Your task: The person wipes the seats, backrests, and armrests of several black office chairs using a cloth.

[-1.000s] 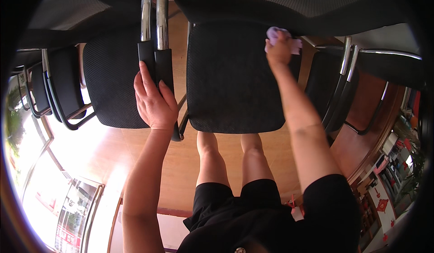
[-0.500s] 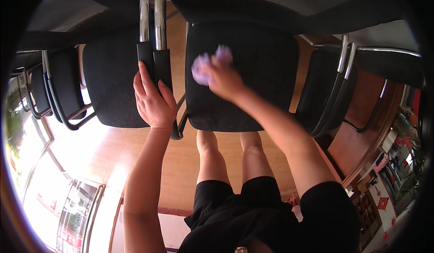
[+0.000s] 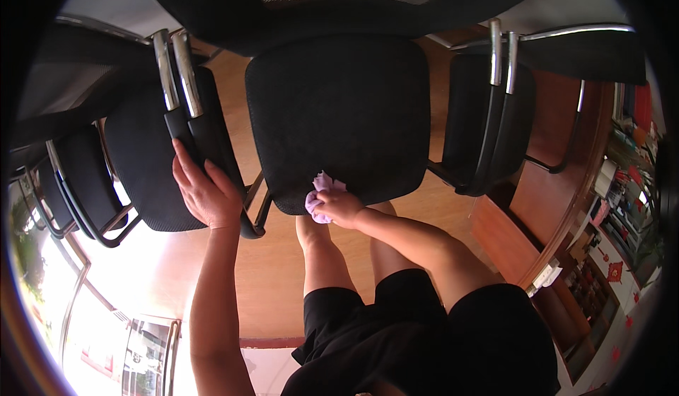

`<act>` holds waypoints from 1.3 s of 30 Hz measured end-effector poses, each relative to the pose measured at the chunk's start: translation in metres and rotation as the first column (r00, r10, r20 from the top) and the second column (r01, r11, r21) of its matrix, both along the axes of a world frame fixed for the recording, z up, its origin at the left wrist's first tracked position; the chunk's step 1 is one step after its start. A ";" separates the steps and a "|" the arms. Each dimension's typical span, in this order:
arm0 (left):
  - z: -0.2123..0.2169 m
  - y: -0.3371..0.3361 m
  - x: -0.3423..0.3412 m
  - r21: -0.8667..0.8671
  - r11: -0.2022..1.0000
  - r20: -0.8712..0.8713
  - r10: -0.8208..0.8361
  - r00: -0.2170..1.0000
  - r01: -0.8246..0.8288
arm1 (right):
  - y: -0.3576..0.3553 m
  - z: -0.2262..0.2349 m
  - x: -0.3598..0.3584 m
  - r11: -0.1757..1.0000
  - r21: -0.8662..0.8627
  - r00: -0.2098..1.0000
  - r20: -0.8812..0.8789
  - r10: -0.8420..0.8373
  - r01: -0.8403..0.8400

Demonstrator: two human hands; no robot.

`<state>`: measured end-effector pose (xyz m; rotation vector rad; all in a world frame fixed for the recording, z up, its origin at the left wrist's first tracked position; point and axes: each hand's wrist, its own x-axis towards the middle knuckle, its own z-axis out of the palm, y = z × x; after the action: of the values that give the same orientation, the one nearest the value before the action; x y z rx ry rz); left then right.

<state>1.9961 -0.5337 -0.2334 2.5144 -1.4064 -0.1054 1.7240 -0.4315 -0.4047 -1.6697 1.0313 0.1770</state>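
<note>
Head view: right fingers (image 3: 327,198) around a partly hidden lilac cloth (image 3: 327,182), left fingers (image 3: 185,161) loose over black armrests (image 3: 205,141).

lilac cloth (image 3: 325,182): partly hidden by right fingers (image 3: 325,198) | chair backrest (image 3: 346,13): cut by top edge | shelf items (image 3: 621,208): indistinct

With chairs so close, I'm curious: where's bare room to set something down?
The middle seat is bare between its backrest and the purple cloth in the right hand; a floor strip shows between seat and right chair. Crowded: paired armrests under the left hand.
</note>
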 end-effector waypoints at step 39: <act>-0.017 0.007 0.008 -0.064 0.997 0.053 -0.045 0.998 0.049 | -0.024 0.001 -0.167 0.688 -0.666 0.754 -0.286 -0.591 0.286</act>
<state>2.0041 -0.5268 -0.2500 2.4488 -1.4647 -0.0028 1.5574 -0.4551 -0.4036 -1.8849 2.0341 -0.0839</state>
